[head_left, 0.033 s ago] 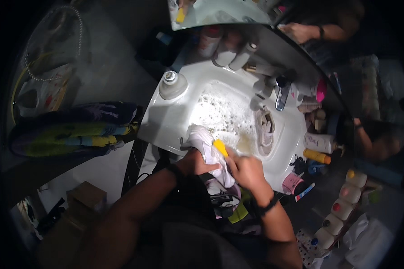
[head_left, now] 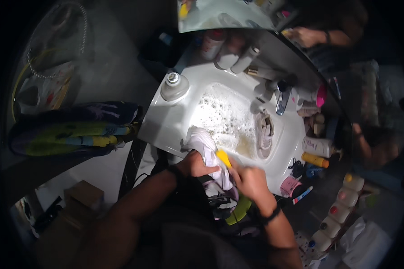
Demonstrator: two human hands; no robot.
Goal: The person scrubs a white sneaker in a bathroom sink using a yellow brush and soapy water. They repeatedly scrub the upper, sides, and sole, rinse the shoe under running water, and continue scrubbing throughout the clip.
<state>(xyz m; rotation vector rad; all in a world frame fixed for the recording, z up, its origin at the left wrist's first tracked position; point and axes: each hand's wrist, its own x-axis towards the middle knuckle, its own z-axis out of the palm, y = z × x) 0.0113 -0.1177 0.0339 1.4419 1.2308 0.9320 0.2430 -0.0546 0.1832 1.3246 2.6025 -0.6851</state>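
The left hand (head_left: 196, 164) is gripping a white shoe (head_left: 207, 150) at the near rim of the sink (head_left: 166, 121), fingers clamped; the right hand (head_left: 251, 180) is clutching a yellow brush (head_left: 223, 158) against it.

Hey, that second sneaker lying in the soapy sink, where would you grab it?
Grip the sneaker at its heel end, the nearer end, coming from above. It lies sole down along the right side of the sink, opening upward, so fingers can hook inside the collar.
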